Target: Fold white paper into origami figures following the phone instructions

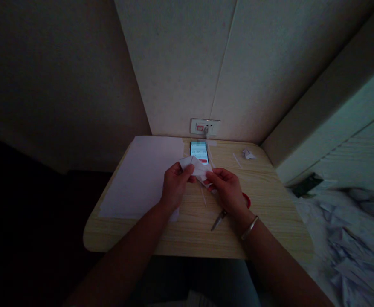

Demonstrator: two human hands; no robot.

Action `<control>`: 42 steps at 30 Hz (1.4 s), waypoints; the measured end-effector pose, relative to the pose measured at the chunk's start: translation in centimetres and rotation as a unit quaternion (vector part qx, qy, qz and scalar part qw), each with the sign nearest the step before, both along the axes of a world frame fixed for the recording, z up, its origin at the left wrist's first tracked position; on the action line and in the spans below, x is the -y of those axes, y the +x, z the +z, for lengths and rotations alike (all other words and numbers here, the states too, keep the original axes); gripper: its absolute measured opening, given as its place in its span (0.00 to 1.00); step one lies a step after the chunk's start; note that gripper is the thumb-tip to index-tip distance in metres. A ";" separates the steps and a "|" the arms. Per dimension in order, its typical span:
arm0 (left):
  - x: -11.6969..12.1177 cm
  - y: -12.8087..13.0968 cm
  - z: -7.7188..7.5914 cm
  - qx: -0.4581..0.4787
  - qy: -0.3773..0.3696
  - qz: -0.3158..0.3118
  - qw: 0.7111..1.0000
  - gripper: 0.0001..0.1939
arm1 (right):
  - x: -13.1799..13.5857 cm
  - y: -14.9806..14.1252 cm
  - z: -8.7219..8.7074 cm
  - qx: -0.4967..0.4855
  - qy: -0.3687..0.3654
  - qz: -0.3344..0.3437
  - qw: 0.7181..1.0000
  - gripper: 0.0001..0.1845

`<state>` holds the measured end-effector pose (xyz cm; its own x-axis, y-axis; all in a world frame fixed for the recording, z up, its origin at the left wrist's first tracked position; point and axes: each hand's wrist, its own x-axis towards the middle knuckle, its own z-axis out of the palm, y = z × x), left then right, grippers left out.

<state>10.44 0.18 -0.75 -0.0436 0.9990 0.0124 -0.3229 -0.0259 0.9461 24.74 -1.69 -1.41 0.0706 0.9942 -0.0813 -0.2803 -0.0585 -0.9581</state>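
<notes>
A folded white piece of paper (199, 168) is held above the table between both hands. My left hand (176, 183) pinches its left side, thumb on top. My right hand (227, 191) grips the right side with thumb and fingers closed on it. Under my right hand lies a pair of scissors (218, 219) with red handles, partly covered by the hand. Just behind the folded paper, a lit phone (198, 149) rests on the table, its lower part hidden by the paper. A stack of white sheets (142, 179) lies to the left, partly beneath my left forearm.
The wooden table (202, 238) stands against a wall with a power socket (205, 127) and a plug. At the back right sits a small folded paper piece (248, 154) beside a thin paper strip (237, 160). Many folded papers (356, 264) lie off the table's right side.
</notes>
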 end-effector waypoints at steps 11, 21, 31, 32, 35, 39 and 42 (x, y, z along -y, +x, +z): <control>0.0 -0.5 0.3 0.060 -0.059 -0.064 0.994 0.14 | -0.1 0.8 0.0 -0.013 0.016 0.006 1.000 0.09; 0.1 -0.2 0.3 0.059 -0.062 -0.009 0.996 0.17 | -0.1 0.4 0.6 -0.030 0.030 -0.038 0.998 0.15; 0.4 0.1 0.3 0.062 -0.070 -0.102 0.990 0.18 | -0.4 1.2 0.1 0.009 0.061 -0.081 0.995 0.10; 0.4 0.0 0.3 0.062 -0.071 -0.104 0.990 0.19 | -0.3 1.2 0.2 0.019 0.066 -0.081 0.994 0.09; 0.3 0.0 0.2 0.047 -0.068 -0.098 0.992 0.19 | -0.2 1.2 0.3 0.040 0.076 -0.069 0.994 0.09; 0.2 -0.1 0.0 0.026 -0.063 -0.076 0.995 0.16 | -0.2 1.2 0.5 0.016 0.083 -0.095 0.992 0.09; 0.2 0.0 -0.1 0.041 -0.055 -0.050 0.996 0.15 | -0.1 1.2 0.7 -0.024 0.084 -0.120 0.989 0.13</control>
